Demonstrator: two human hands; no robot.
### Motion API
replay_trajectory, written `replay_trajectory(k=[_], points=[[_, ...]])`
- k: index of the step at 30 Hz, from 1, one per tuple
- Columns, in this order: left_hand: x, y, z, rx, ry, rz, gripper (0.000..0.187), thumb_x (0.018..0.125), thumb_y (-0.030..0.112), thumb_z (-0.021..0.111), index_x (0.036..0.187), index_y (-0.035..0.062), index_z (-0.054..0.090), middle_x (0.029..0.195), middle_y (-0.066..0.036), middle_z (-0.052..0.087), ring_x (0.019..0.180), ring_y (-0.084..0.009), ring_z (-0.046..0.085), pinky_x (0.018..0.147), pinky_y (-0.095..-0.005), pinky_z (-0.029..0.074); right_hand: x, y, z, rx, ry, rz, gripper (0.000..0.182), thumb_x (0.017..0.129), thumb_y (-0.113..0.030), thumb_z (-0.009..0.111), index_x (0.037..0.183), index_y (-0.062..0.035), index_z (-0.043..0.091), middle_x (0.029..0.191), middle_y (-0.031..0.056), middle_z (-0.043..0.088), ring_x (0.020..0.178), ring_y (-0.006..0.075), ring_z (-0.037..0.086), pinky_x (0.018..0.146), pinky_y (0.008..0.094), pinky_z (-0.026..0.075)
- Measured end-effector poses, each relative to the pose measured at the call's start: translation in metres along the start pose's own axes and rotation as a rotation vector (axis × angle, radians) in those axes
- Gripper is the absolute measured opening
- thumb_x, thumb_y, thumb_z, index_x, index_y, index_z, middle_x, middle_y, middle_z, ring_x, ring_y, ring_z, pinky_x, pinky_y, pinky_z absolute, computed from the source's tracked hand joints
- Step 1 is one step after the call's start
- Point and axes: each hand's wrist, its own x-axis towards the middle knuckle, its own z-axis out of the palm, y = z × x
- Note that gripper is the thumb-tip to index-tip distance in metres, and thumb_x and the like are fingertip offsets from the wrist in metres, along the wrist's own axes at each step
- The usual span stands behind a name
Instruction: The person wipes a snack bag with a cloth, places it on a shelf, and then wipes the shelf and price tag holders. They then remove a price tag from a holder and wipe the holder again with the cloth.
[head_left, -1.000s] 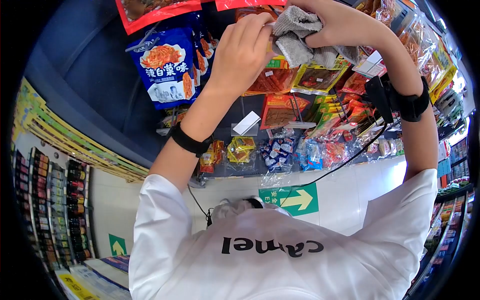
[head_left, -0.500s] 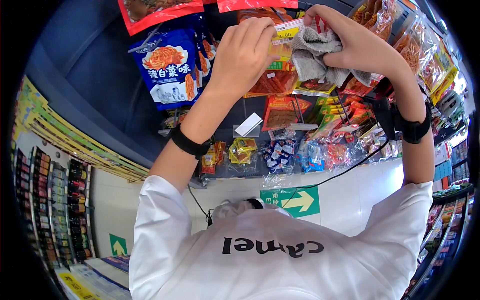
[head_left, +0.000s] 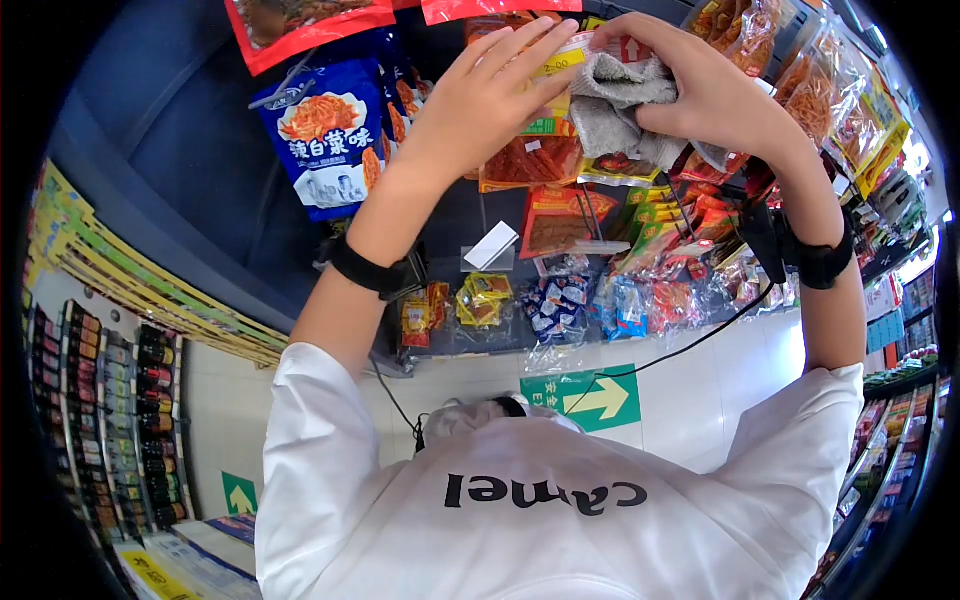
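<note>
A crumpled grey cloth [head_left: 625,100] is gripped in my right hand [head_left: 690,85], with the thumb over its lower edge. Beside it, a price tag [head_left: 562,62] with a yellow band is partly covered by my fingers. My left hand [head_left: 485,100] is at the tag's left, fingers apart and stretched out, with nothing visible held in it. Red and yellow snack packs [head_left: 532,160] hang below the tag. To the left of my left hand hangs a blue snack bag [head_left: 325,135].
Small snack packs [head_left: 560,308] lie along the lower shelf, near a white card [head_left: 491,246]. Clear bags of snacks [head_left: 815,90] hang at the right. A black cable [head_left: 690,345] runs from my right wrist. Bottle shelves [head_left: 120,430] stand at the left.
My left hand's fingers have spread out and moved slightly left and up from the price tag. My right hand still grips the cloth, shifted slightly left in view.
</note>
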Motion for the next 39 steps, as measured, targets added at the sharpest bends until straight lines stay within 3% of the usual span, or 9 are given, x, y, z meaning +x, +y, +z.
replay_trajectory(k=[2,4,7,9,17,22,24,27,39], points=[[-0.004,-0.004,0.002,0.037,-0.031,0.032,0.028,0.067,0.016,0.074,0.089,0.0060,0.060,0.140,-0.008,0.043,0.126,-0.0254,0.042,0.103,-0.0385,0.036,0.000,0.009,0.005,0.053,-0.021,0.036,0.061,0.068,-0.022,0.070,0.120,-0.0008,0.047,0.117,0.0196,0.052,0.109,0.0347,0.050,0.093,0.0419,0.039],[0.000,-0.004,-0.004,0.081,-0.064,0.063,0.029,0.067,0.018,0.073,0.090,0.0060,0.060,0.141,-0.007,0.041,0.129,-0.0244,0.040,0.104,-0.0387,0.035,0.000,0.021,0.020,-0.127,0.193,-0.220,0.063,0.063,-0.005,0.060,0.124,-0.0071,0.043,0.115,0.0104,0.052,0.101,0.0246,0.051,0.090,0.0334,0.042],[0.010,-0.003,-0.017,0.038,-0.109,0.039,0.039,0.070,0.023,0.072,0.105,0.0110,0.061,0.142,-0.005,0.040,0.129,-0.0221,0.039,0.104,-0.0381,0.034,0.000,0.024,0.021,-0.023,0.129,-0.208,0.064,0.063,-0.005,0.059,0.124,-0.0075,0.042,0.120,0.0090,0.047,0.101,0.0237,0.049,0.089,0.0325,0.042],[0.014,-0.004,-0.024,-0.009,-0.160,0.077,0.050,0.089,0.028,0.059,0.131,0.0071,0.044,0.140,-0.015,0.040,0.130,-0.0278,0.038,0.106,-0.0400,0.031,0.001,0.028,0.024,-0.024,0.163,-0.272,0.065,0.062,-0.005,0.059,0.125,-0.0079,0.041,0.122,0.0083,0.043,0.102,0.0230,0.048,0.089,0.0322,0.042],[0.018,-0.012,-0.030,0.047,-0.245,0.124,0.057,0.083,0.035,0.061,0.134,0.0125,0.045,0.145,-0.012,0.034,0.133,-0.0270,0.033,0.108,-0.0423,0.027,-0.010,0.034,0.032,0.084,0.203,-0.215,0.069,0.061,-0.003,0.059,0.127,-0.0090,0.040,0.129,0.0074,0.037,0.104,0.0208,0.048,0.091,0.0320,0.041],[0.016,-0.013,-0.023,0.017,-0.211,0.133,0.055,0.085,0.027,0.061,0.134,0.0092,0.044,0.144,-0.013,0.036,0.132,-0.0290,0.035,0.107,-0.0419,0.029,-0.013,0.044,0.032,0.086,0.206,-0.137,0.068,0.060,-0.003,0.059,0.125,-0.0072,0.043,0.120,0.0060,0.047,0.102,0.0204,0.049,0.094,0.0329,0.040],[0.014,-0.015,-0.016,0.091,-0.127,0.171,0.056,0.072,0.028,0.070,0.125,0.0194,0.054,0.143,-0.004,0.039,0.128,-0.0207,0.039,0.105,-0.0371,0.033,-0.014,0.041,0.030,0.064,0.246,-0.160,0.065,0.059,-0.002,0.059,0.122,-0.0063,0.045,0.117,0.0060,0.049,0.101,0.0206,0.049,0.095,0.0326,0.039],[0.007,-0.022,-0.007,0.092,-0.146,0.153,0.067,0.072,0.030,0.069,0.134,0.0251,0.046,0.144,-0.003,0.038,0.127,-0.0203,0.041,0.104,-0.0364,0.033,-0.015,0.037,0.029,0.051,0.301,-0.192,0.057,0.060,-0.005,0.061,0.115,-0.0048,0.049,0.109,0.0089,0.053,0.099,0.0239,0.052,0.092,0.0340,0.041],[0.009,-0.019,-0.010,0.041,-0.182,0.139,0.068,0.070,0.027,0.072,0.133,0.0232,0.048,0.142,-0.003,0.040,0.127,-0.0193,0.041,0.104,-0.0365,0.034,-0.011,0.047,0.030,0.118,0.329,-0.224,0.046,0.059,-0.003,0.063,0.104,-0.0023,0.054,0.104,0.0127,0.056,0.098,0.0294,0.056,0.090,0.0345,0.043]])
